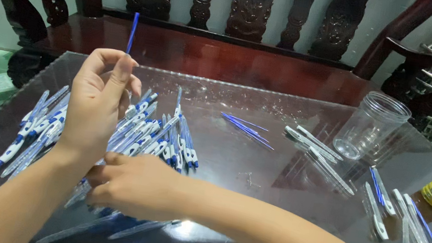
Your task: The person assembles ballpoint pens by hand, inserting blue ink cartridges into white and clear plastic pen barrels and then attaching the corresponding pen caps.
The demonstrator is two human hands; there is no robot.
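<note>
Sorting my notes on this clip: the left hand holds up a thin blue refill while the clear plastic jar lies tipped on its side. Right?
Not quite. The head view shows the jar standing upright, open and empty. The left hand does hold up the blue refill.

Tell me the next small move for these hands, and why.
Probably draw one pen barrel out with the right hand. It rests on the pen pile, while the left hand holds a blue refill upright, with nothing yet to slide it into.
</note>
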